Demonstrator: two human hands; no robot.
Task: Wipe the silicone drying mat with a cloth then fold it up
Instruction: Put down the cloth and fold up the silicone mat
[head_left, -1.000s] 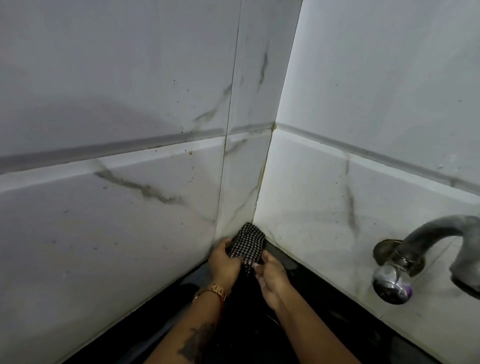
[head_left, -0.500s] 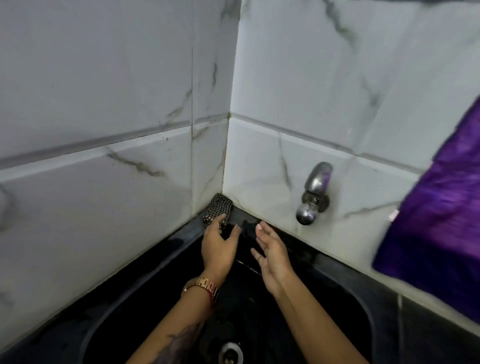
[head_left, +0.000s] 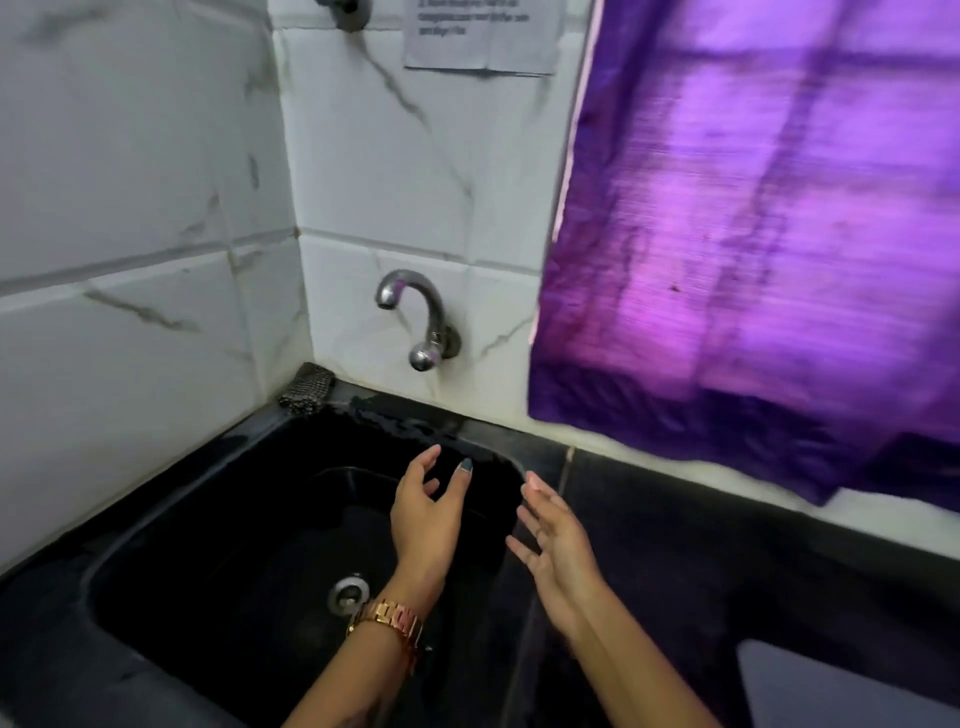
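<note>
Both hands are hovering over a black sink (head_left: 156, 525), the left hand (head_left: 423, 519) and right hand (head_left: 556, 545) spread with fingers (head_left: 465, 470) released and grasping nothing. A checked cloth (head_left: 306, 389) is sitting bunched in the tiled corner on the sink's back rim, seemingly parked there out of the way. A tap (head_left: 415, 317) is jutting from marble-look wall tiles (head_left: 130, 208). A purple curtain (head_left: 753, 234) is hanging to the right above a dark worktop (head_left: 727, 561). The silicone mat may be the pale shape at the lower right edge; I cannot tell.
</note>
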